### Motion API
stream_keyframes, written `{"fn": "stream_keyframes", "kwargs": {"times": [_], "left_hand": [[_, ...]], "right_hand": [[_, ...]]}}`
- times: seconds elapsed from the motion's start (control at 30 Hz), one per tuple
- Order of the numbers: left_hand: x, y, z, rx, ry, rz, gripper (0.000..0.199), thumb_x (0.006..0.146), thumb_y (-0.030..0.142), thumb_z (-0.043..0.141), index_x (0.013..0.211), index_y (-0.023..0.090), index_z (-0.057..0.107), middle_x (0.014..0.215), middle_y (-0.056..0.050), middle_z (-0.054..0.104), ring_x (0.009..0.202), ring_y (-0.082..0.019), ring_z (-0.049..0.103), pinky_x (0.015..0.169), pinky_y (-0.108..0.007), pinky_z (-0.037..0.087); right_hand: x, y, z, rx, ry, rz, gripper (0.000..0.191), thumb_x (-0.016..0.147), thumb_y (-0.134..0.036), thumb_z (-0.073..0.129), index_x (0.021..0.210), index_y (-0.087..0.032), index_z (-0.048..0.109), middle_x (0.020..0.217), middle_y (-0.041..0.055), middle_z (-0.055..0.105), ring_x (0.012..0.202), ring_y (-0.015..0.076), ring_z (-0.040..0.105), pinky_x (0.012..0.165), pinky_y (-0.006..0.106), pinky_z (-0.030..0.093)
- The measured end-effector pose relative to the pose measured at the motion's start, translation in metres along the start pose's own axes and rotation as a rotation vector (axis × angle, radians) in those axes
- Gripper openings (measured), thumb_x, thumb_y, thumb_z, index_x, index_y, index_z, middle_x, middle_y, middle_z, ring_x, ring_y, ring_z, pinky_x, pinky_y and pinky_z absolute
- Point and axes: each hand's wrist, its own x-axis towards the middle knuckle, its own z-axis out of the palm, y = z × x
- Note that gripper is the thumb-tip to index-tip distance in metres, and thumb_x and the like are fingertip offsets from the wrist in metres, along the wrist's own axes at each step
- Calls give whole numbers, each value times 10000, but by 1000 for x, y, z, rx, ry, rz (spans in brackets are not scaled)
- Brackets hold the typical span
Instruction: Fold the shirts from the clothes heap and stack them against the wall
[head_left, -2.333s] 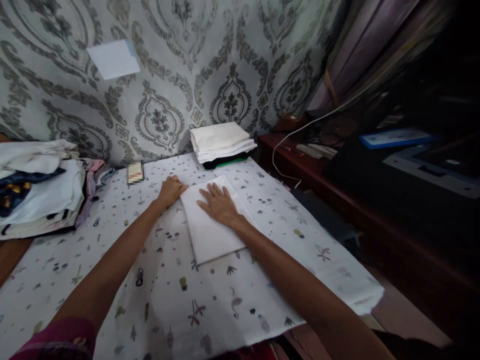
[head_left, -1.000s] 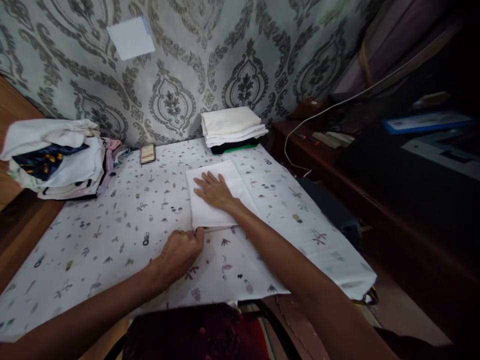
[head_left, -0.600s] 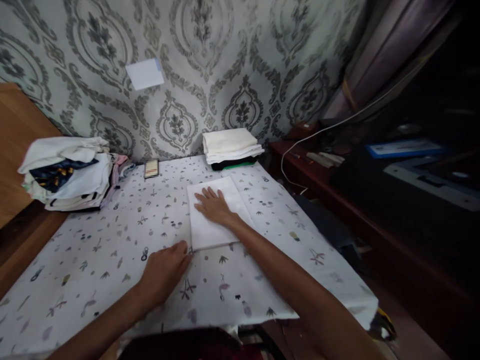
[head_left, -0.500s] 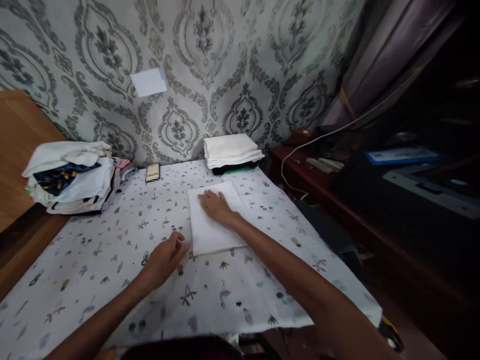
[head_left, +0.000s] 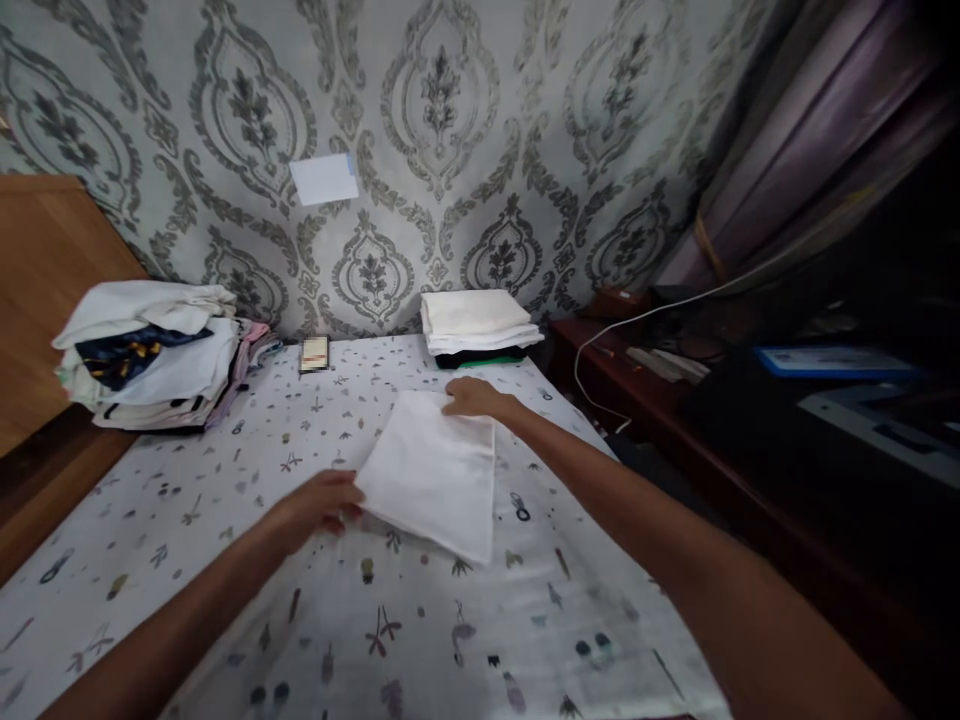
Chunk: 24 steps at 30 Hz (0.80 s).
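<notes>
A folded white cloth [head_left: 431,475] lies tilted across the middle of the patterned sheet, its near edge slightly raised. My left hand [head_left: 330,500] pinches the cloth's left corner between thumb and fingers. At the far right corner, my right hand [head_left: 474,398] is closed on the cloth, with the thumb on top and the fingertips partly hidden. Beyond my right hand sits a neat stack of folded clothes [head_left: 480,325], white on top with black and green below.
A loose pile of clothes [head_left: 161,360] rests at the left by a wooden headboard [head_left: 60,300]. A small framed card [head_left: 314,354] lies near the wall. On the right stands a dark red table [head_left: 637,375] with a white cable [head_left: 660,315] running over it.
My right hand has gone from lying flat on the cloth to gripping its far right corner. My left hand has taken the left corner. The cloth has turned and partly lifted.
</notes>
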Motion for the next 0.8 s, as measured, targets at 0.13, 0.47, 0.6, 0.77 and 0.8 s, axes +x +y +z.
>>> {"fn": "stream_keyframes", "kwargs": {"times": [0.13, 0.47, 0.6, 0.77, 0.8], "left_hand": [[4, 2, -56, -359, 243, -85, 145, 672, 211, 694, 780, 179, 603, 800, -55, 722, 736, -181, 698, 721, -309, 609], [20, -2, -33, 650, 635, 450, 422, 856, 363, 572, 1226, 160, 547, 1302, -206, 592, 1242, -369, 572, 1027, -579, 472], [49, -11, 16, 1002, 451, 706, 525, 955, 363, 421, 1407, 96, 450, 1503, -233, 466, 1428, -335, 411, 1161, -513, 345], [62, -36, 43, 1147, 403, 607, 758, 983, 574, 312, 1532, 51, 309, 1621, -232, 273, 1529, -329, 200, 1226, -532, 199], [60, -40, 39, 1166, 409, 577, 789, 979, 602, 289, 1541, 49, 296, 1630, -226, 247, 1534, -329, 177, 1227, -539, 185]], "right_hand": [[-33, -3, 14, 72, -48, 34, 250, 816, -403, 660, 964, -210, 718, 1042, 86, 737, 908, 257, 687, 723, 304, 516], [-15, -76, 22, 52, 200, -147, 497, 1024, -312, 327, 1485, -162, 437, 1581, 104, 409, 1464, 223, 354, 1185, 379, 300], [3, -93, 51, 4, 127, -405, 520, 1041, -292, 274, 1519, -131, 402, 1608, 107, 361, 1509, 199, 268, 1223, 389, 225], [19, -70, 69, 1, 152, -374, 568, 1045, -469, 294, 1538, -203, 384, 1623, 101, 330, 1523, 225, 229, 1232, 482, 161], [22, -65, 68, 8, 143, -363, 596, 1040, -512, 284, 1546, -209, 371, 1630, 101, 312, 1527, 231, 216, 1232, 495, 147]]}}
